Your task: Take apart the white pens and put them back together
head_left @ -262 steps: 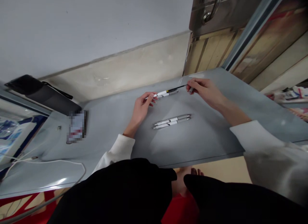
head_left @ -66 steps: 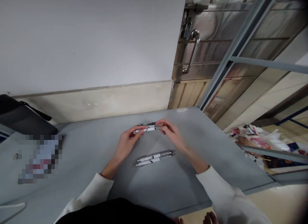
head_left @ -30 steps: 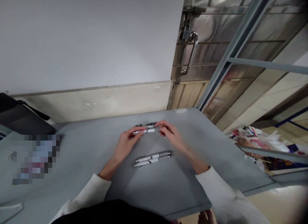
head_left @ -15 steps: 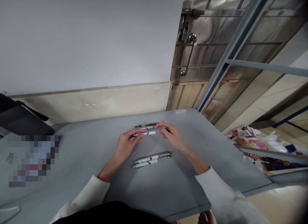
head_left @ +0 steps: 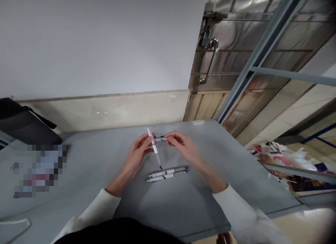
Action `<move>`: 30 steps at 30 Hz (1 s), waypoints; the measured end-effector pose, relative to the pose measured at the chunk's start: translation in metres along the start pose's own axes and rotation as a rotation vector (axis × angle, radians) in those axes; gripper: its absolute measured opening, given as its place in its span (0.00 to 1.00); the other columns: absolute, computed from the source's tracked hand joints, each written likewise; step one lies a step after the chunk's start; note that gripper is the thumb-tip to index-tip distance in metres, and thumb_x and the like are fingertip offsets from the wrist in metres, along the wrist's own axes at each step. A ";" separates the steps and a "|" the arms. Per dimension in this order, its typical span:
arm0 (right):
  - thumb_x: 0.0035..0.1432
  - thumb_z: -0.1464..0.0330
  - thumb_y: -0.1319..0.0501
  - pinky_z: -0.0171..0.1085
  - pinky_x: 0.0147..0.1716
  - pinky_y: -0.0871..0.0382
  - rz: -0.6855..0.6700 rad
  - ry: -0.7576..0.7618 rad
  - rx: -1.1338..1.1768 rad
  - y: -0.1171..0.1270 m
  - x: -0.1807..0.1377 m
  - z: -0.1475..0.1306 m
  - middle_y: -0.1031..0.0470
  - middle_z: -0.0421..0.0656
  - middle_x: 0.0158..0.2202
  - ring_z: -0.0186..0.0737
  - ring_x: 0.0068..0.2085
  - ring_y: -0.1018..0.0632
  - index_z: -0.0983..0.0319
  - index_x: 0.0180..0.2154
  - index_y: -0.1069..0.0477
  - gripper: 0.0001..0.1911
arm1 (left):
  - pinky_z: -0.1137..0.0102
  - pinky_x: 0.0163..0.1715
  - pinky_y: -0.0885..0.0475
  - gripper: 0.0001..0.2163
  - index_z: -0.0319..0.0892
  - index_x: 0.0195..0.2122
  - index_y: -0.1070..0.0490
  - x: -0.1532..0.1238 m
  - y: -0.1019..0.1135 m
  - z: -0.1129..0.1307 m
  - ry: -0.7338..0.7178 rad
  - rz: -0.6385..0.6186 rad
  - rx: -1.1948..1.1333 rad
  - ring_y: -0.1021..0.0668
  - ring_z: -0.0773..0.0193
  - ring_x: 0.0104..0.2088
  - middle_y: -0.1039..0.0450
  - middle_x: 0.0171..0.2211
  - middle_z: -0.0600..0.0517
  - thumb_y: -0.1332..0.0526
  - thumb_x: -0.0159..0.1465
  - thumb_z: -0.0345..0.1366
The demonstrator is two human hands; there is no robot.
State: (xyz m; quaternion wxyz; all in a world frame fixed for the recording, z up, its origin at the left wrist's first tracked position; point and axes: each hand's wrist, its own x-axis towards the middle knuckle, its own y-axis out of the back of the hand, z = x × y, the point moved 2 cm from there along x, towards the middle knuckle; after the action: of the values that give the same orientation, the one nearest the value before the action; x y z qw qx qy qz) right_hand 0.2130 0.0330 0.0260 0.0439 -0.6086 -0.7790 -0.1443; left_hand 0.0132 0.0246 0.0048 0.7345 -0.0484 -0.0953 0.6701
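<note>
A white pen is pinched between the thumb and fingers of my left hand. It slants, with its dark tip pointing down toward me and its white end up. My right hand is beside it on the right, thumb and fingers curled together; whatever is between them, if anything, is hidden. Behind my hands, more pens lie on the table, partly covered by my fingers. Nearer to me, two white pens rest side by side on the table, below the held pen's tip.
The grey table meets a wall at the back. A dark case with a strap and a blurred-out item are on the left. A metal frame post rises at the back right corner. Bagged goods sit on a shelf at right.
The pen in my left hand has turned from lying nearly level between both hands to a steep slant. My right hand has come off it. The view has shifted slightly.
</note>
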 end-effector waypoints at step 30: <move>0.71 0.60 0.43 0.33 0.23 0.36 0.314 0.037 0.981 0.046 0.025 -0.018 0.51 0.34 0.24 0.34 0.23 0.43 0.57 0.29 0.41 0.17 | 0.73 0.27 0.30 0.18 0.41 0.35 0.26 0.004 0.007 -0.005 0.026 -0.010 0.060 0.27 0.66 0.30 0.23 0.36 0.48 0.40 0.69 0.53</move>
State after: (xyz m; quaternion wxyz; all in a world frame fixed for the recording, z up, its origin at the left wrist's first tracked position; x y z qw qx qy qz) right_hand 0.2494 0.0611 0.0567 0.3591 -0.6235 -0.6534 0.2355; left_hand 0.0078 0.0295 -0.0014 0.7402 -0.0344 -0.0659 0.6683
